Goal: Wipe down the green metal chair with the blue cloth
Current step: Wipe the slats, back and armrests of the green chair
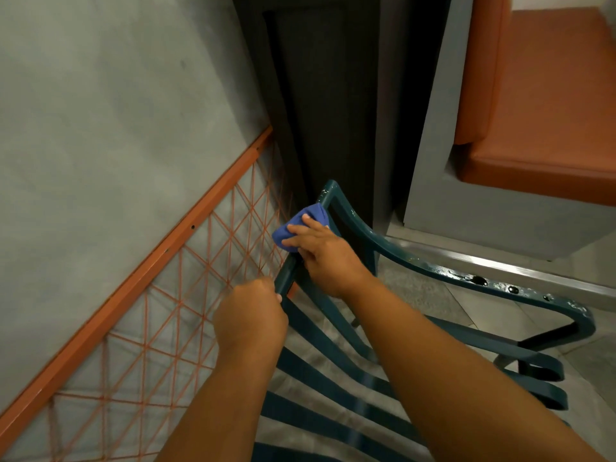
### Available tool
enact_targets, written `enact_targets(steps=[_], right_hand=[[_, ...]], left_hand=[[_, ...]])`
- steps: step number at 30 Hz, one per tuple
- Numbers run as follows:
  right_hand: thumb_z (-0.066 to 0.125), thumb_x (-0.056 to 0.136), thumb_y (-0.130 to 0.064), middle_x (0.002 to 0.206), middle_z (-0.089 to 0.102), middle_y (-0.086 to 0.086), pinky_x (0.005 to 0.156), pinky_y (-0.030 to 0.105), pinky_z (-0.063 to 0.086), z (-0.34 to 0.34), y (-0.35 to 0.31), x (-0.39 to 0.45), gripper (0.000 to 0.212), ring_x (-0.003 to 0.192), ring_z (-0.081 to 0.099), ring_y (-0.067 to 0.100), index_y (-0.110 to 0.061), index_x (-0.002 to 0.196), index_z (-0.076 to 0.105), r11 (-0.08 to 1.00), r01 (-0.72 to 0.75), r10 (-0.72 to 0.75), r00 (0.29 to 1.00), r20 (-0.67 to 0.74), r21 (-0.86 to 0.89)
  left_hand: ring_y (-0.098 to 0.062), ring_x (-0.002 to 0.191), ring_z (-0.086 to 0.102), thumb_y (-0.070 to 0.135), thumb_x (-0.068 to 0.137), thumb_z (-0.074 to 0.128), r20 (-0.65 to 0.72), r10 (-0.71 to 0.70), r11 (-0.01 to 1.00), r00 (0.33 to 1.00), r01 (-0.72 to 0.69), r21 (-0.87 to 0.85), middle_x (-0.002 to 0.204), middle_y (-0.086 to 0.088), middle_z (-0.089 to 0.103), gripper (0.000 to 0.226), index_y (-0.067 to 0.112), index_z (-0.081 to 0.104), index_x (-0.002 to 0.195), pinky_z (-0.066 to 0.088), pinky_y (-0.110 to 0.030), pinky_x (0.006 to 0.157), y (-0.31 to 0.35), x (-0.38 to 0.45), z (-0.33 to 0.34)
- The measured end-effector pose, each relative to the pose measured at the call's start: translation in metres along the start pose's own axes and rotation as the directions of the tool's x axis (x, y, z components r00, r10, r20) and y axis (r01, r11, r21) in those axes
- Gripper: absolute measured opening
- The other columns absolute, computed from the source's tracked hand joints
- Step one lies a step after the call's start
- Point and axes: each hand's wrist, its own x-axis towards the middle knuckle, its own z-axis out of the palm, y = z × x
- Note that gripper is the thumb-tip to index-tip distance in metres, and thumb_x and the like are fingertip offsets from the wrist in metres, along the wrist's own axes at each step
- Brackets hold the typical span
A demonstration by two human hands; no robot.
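The green metal chair fills the lower right, its slats running under my forearms and its curved frame bar sweeping off to the right. My right hand holds the bunched blue cloth wrapped around the chair's left frame tube, just below its top corner. My left hand grips the same tube lower down, fingers curled round it. The stretch of tube under the cloth and both hands is hidden.
A grey wall with an orange metal frame and orange string lattice runs close along the chair's left side. A dark panel stands behind the chair. An orange cushioned bench on a grey base sits at the upper right.
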Motion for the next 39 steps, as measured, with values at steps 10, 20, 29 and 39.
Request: enact_targets(steps=[10, 20, 29, 39], right_hand=[[0.044, 0.092, 0.001, 0.153, 0.033, -0.001, 0.119, 0.04, 0.012, 0.011, -0.007, 0.006, 0.045, 0.146, 0.007, 0.016, -0.018, 0.132, 0.053, 0.992, -0.053, 0.056, 0.998, 0.023, -0.113], [0.051, 0.095, -0.02, 0.153, 0.032, 0.0, 0.115, 0.028, 0.012, -0.01, -0.008, 0.004, 0.049, 0.144, 0.015, 0.017, -0.018, 0.142, 0.04, 0.992, -0.042, 0.053, 0.995, 0.084, -0.121], [0.034, 0.098, -0.042, 0.159, 0.011, -0.005, 0.116, 0.054, 0.007, -0.001, 0.011, 0.024, 0.04, 0.146, -0.006, 0.019, -0.034, 0.137, 0.042, 0.963, -0.11, 0.12, 0.992, 0.028, -0.247], [0.031, 0.099, -0.043, 0.16, 0.008, -0.005, 0.112, 0.056, -0.008, -0.011, 0.04, 0.053, 0.044, 0.145, -0.014, 0.018, -0.035, 0.141, 0.035, 0.967, -0.09, 0.103, 0.994, 0.045, -0.24]], left_hand=[[-0.022, 0.086, 0.061, 0.025, 0.092, 0.054, -0.023, -0.006, 0.999, 1.0, 0.007, 0.035, 0.093, -0.006, 0.063, 0.015, 0.014, 0.061, 0.099, 0.04, -0.03, 0.061, 0.006, 0.002, -0.003], [-0.015, 0.073, 0.047, 0.028, 0.094, 0.047, -0.164, 0.128, 0.969, 0.978, -0.159, -0.188, 0.094, -0.003, 0.061, 0.019, 0.017, 0.057, 0.107, 0.036, -0.03, 0.06, 0.021, 0.021, 0.002], [-0.019, 0.072, 0.05, 0.034, 0.091, 0.054, -0.082, 0.079, 0.993, 0.994, -0.085, -0.082, 0.087, -0.005, 0.062, 0.02, 0.018, 0.063, 0.098, 0.037, -0.033, 0.058, 0.032, 0.041, 0.002], [-0.025, 0.083, 0.062, 0.032, 0.091, 0.056, -0.1, 0.055, 0.997, 0.994, -0.06, -0.055, 0.09, -0.008, 0.065, 0.023, 0.018, 0.063, 0.107, 0.046, -0.032, 0.063, 0.039, 0.047, 0.005]])
